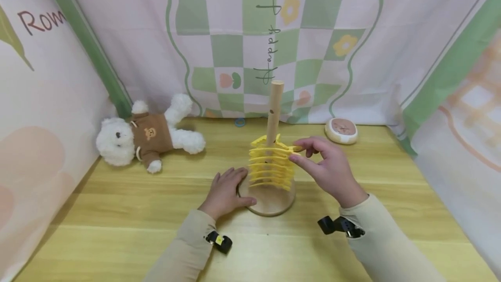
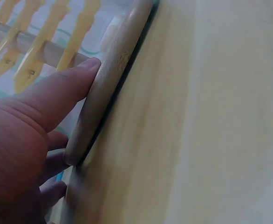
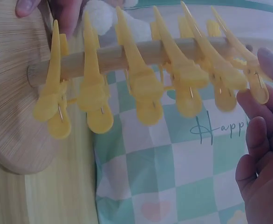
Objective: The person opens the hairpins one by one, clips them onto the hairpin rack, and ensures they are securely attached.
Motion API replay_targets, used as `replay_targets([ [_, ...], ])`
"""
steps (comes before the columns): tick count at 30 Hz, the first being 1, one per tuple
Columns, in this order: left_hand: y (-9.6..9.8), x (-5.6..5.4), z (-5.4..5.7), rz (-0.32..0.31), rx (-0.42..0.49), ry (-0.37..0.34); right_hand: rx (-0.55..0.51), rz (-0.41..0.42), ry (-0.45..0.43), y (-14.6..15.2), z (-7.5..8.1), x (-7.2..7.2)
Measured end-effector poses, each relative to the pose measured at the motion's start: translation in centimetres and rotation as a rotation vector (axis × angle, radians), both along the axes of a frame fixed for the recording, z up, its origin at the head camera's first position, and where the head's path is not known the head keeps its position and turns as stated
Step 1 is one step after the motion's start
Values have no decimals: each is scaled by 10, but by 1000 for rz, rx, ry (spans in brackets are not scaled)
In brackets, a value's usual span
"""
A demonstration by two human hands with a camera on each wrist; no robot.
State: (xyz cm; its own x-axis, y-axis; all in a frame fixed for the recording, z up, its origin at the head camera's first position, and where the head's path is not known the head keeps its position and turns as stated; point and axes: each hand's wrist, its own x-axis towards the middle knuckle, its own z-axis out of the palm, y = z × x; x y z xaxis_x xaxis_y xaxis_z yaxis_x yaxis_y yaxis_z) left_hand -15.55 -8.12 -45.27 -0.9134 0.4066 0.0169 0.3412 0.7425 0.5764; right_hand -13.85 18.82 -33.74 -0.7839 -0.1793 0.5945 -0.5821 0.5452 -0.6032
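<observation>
A round wooden base (image 1: 270, 207) carries an upright wooden post (image 1: 275, 105). Several yellow plastic hair clips (image 3: 141, 88) with metal springs are clamped along the post, one above another. My left hand (image 1: 224, 194) holds the base at its left side, thumb over the front rim and fingers around the edge. With thumb and index finger, my right hand (image 1: 332, 171) pinches the handle end of the topmost yellow hair clip (image 3: 256, 86), whose long arms reach around the post. The right hand's other fingers are bent and touch nothing.
A white plush toy (image 1: 150, 136) in a brown top lies at the left. At the back right sits a round cream-and-pink device (image 1: 342, 130). A small blue ring (image 1: 240, 122) lies by the back edge. Printed cloth (image 1: 250, 34) hangs behind and beside the wooden table (image 1: 129, 212).
</observation>
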Motion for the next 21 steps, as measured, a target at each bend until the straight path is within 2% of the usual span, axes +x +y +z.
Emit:
replay_targets([
  [6,1,0,-1,4,-19,2,32,-1,-24,-3,0,-3],
  [11,0,-1,-5,10,-1,15,50,-20,-45,0,-1,-5],
  [17,-2,1,-11,21,24,18,-57,14,-111,4,-8,-1],
  [21,-2,6,-9,45,56,24,-82,1,-115,10,-14,7],
])
